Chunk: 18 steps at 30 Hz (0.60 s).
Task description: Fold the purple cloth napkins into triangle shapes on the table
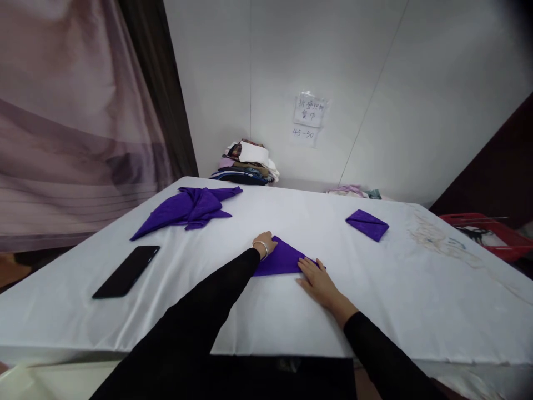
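White cloth covers the table (pixel 375 311). Near its front edge, the left hand (pixel 265 243) and right hand (pixel 317 280) lie flat, fingers spread, pressing a folded purple napkin (pixel 283 259); a phone (pixel 126 271) lies toward the left edge.

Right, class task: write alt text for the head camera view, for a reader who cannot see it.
Two hands, left and right, press flat on a purple napkin on a white table. A loose purple cloth, a black phone and a folded napkin lie around it.
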Motion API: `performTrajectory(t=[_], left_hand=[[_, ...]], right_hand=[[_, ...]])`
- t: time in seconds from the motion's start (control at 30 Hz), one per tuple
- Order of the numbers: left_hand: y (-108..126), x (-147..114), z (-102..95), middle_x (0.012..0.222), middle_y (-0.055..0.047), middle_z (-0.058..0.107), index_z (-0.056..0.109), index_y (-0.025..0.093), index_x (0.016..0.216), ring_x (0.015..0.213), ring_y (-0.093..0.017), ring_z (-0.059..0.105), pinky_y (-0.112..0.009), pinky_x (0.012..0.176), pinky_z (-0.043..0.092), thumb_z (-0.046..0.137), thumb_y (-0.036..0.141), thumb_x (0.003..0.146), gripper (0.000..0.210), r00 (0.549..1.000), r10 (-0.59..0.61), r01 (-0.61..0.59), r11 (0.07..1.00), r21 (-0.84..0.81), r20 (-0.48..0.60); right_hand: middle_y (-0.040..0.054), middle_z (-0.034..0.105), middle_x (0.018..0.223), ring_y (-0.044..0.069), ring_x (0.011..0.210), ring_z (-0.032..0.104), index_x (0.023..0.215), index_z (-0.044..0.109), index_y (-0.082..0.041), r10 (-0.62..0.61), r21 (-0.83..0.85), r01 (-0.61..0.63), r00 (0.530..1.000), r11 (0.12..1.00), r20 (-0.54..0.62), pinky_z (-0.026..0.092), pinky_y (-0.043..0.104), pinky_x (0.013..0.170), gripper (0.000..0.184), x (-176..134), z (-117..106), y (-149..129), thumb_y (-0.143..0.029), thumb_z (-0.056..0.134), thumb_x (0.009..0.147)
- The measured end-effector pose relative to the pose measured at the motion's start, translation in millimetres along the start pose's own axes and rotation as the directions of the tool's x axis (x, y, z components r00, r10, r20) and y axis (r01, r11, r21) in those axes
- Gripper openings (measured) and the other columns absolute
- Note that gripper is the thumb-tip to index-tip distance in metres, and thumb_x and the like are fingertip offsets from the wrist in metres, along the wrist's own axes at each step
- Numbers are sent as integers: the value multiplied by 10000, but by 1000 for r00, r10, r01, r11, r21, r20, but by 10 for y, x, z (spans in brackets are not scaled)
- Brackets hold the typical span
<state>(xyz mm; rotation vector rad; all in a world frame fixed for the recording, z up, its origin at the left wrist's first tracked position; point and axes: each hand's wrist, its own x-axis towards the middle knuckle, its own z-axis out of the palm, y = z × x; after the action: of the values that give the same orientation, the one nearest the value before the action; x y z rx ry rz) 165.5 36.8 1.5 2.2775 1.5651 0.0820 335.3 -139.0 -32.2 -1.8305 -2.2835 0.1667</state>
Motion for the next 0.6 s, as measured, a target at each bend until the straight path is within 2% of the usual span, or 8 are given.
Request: performTrajectory(t=[0.17,0.33,0.43,0.6], left_hand=[[-20,140,-34,1055,-148,666,664,142,921,997,-280,612,-300,766,471,646,319,689,292,996,-76,80,994,-79,52],[-264,65,-83,1007,-113,685,666,161,905,953,-249,632,-273,722,475,631,292,692,252,988,-154,152,970,-192,9],[-490,-32,-78,1028,-95,682,636,170,1006,926,-221,642,-253,695,481,626,256,688,329,976,-215,204,937,-284,-8],[-771,-208,34,998,-54,691,534,232,1196,835,-171,659,-241,659,494,601,223,717,483,972,-236,205,880,-429,-19]], right_hand=[[96,398,1405,226,1321,311,1359,397,-195,-24,-20,24,1000,1000,-16,119,507,1096,498,25,-33,32,-430,341,923],[107,422,1388,239,1310,328,1349,415,-180,-65,-36,64,998,997,-20,100,507,1098,486,212,-25,-3,-389,370,912],[109,430,1383,247,1306,333,1356,402,-173,-139,-17,139,990,990,5,90,507,1097,496,371,28,-232,-365,399,899],[98,440,1379,238,1291,351,1370,373,-183,-330,56,329,944,943,13,105,498,1094,490,441,169,-859,-350,386,910]])
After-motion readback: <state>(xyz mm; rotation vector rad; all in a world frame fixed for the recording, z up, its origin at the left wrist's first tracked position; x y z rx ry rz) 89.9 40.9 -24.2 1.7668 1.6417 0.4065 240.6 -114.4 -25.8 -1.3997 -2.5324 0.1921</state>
